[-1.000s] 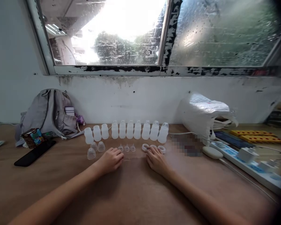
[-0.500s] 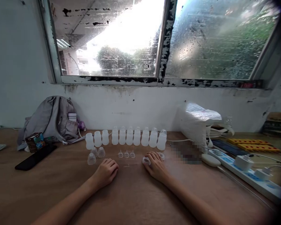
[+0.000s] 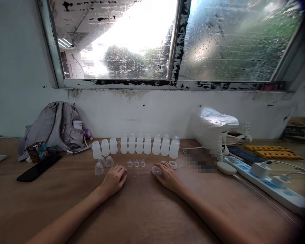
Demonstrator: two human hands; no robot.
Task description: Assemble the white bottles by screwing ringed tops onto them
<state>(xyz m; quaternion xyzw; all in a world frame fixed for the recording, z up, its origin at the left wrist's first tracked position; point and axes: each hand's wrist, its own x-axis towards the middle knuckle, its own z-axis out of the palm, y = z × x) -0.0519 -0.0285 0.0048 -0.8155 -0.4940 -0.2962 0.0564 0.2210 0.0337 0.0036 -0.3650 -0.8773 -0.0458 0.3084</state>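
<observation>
Where a second ago the right hand [image 3: 167, 176] lay flat over the three white rings, it now has one ring [image 3: 156, 170] pinched in its curled fingers, lifted a little at the left edge of the hand, just in front of the row of bottles [image 3: 139, 145]. As I read it from here, the pick-up of a ring is made, and another ring [image 3: 173, 164] lies on the table [image 3: 147, 210] just beside the knuckles. The left hand [image 3: 115, 179] has drawn back slightly and rests loosely curled on the wood, holding nothing, near the three small clear nipples [image 3: 136, 163] and, further left, three clear caps [image 3: 103, 164]. Outward lie a grey backpack [image 3: 54, 127], a black phone [image 3: 38, 168], a white plastic bag [image 3: 212, 127] and a power strip [image 3: 266, 181].
</observation>
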